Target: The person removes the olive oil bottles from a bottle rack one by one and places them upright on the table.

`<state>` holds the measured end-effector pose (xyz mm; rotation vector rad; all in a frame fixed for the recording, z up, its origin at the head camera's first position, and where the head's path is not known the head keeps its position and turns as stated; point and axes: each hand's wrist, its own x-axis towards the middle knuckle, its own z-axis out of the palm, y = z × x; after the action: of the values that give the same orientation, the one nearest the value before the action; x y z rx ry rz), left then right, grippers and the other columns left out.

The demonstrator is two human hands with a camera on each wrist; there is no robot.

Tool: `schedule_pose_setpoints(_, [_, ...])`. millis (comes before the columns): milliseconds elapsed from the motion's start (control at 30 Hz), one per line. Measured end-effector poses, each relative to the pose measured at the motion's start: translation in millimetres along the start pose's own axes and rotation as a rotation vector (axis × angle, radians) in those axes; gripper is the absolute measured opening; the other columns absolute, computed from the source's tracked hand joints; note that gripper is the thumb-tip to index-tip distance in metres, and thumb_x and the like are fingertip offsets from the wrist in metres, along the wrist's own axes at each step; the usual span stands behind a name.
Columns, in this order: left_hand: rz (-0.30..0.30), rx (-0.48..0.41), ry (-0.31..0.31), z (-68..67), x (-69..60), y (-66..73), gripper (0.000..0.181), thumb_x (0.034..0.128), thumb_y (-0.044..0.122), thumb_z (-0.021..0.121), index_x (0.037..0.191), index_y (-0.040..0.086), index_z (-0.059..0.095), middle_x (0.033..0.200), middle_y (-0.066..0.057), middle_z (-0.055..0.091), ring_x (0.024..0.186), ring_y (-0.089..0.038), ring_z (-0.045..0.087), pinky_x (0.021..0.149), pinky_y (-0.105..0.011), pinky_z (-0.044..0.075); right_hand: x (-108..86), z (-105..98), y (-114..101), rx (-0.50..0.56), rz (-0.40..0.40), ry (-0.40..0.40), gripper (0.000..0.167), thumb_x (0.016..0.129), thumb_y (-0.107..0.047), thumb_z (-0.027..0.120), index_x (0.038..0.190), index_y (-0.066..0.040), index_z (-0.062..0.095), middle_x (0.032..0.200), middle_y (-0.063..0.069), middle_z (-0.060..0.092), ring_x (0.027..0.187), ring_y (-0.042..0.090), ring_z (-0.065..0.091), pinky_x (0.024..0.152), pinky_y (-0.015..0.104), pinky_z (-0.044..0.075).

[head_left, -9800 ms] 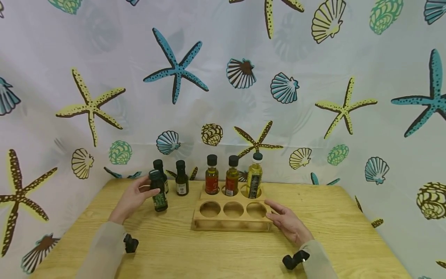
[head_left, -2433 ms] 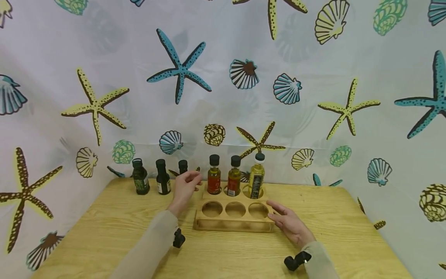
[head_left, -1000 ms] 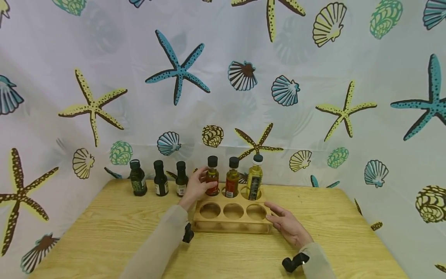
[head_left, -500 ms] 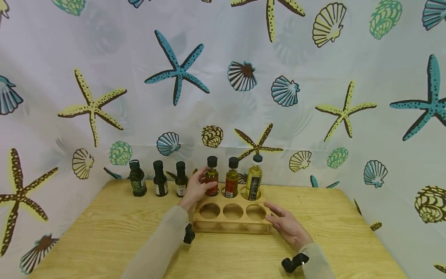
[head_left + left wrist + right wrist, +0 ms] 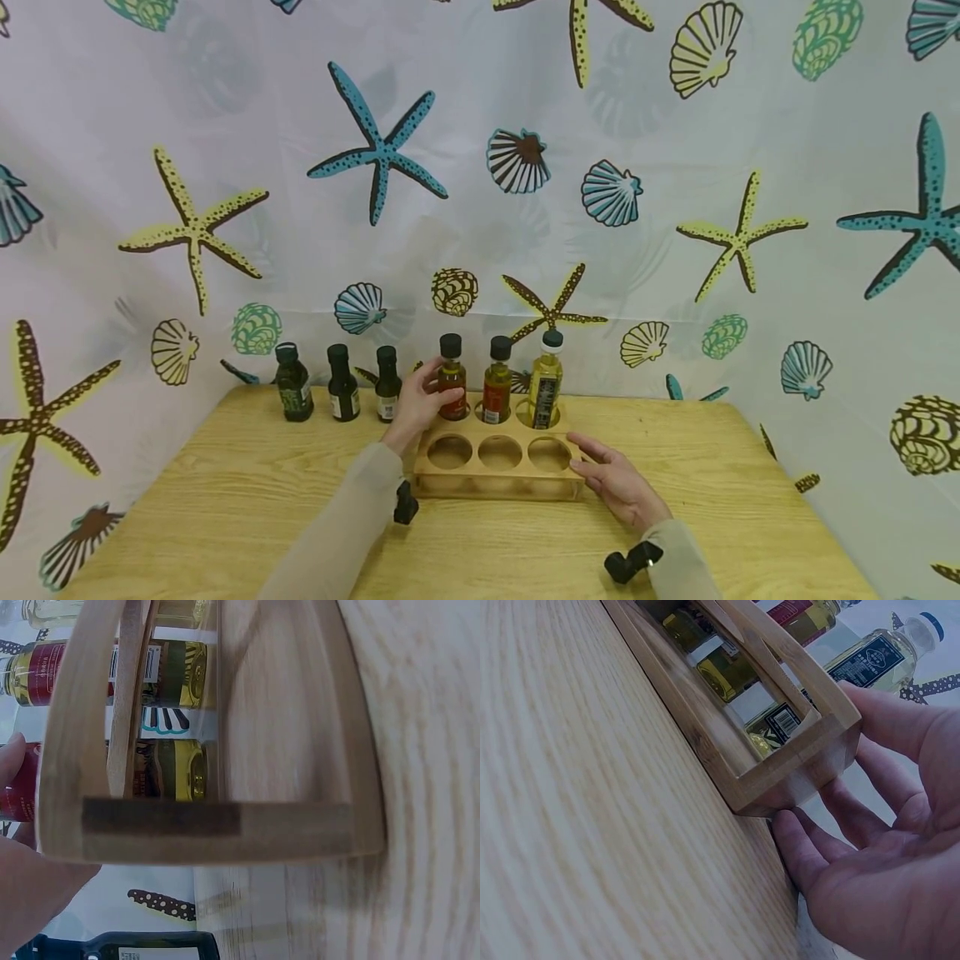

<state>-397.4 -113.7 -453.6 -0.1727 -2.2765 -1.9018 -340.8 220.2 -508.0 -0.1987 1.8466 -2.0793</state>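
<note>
Head: left hand [image 5: 417, 405] grips leftmost red-labelled bottle [image 5: 452, 379], upright in the rack [image 5: 495, 429], back-left hole; right hand [image 5: 621, 487] holds rack's right end. Three dark bottles [image 5: 343, 396] on counter [image 5: 480, 546], left of rack. Left wrist: hand cropped, exact finger placement hard to tell. Right wrist: fingertips against rack's end.

Backdrop: pale cloth [image 5: 480, 242] across the upper frame and down both sides, faint horizontal crease behind the counter [image 5: 480, 550]. Printed sea life. Blue starfish [image 5: 381, 153] upper left of centre; yellow starfish [image 5: 197, 232] lower and further left. Pale yellow fan shell [image 5: 703, 50] upper right, green shell [image 5: 827, 37] beside it. Brown spiral shell [image 5: 454, 291] mid-frame. Counter: light wood, visible grain, lower half of the frame, rounded far corners.
</note>
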Motion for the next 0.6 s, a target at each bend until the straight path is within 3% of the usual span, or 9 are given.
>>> schedule_pose_setpoints(300, [0.016,-0.072,-0.012,0.4,-2.3,5.1,0.061,0.0906,0.012,0.071,0.146,0.022,0.046,0.143,-0.015,0.048,0.129,-0.039,0.05,0.098,-0.056,0.048,-2.5,0.2,-0.1,-0.013,-0.003,-0.015,0.064,0.097,-0.009,0.06,0.153,-0.006,0.032,0.164,0.018,0.004,0.15,0.039,0.004,0.121,0.055,0.009])
schedule_pose_setpoints(600, [0.04,-0.102,0.022,-1.8,-1.7,21.7,0.061,0.0915,0.013,0.07,0.147,0.023,0.046,0.14,-0.016,0.049,0.13,-0.038,0.048,0.103,-0.057,0.044,-1.3,0.4,-2.0,-0.019,-0.005,-0.013,0.062,0.097,-0.011,0.061,0.153,-0.007,0.035,0.164,0.018,0.003,0.151,0.038,0.003,0.121,0.054,0.01])
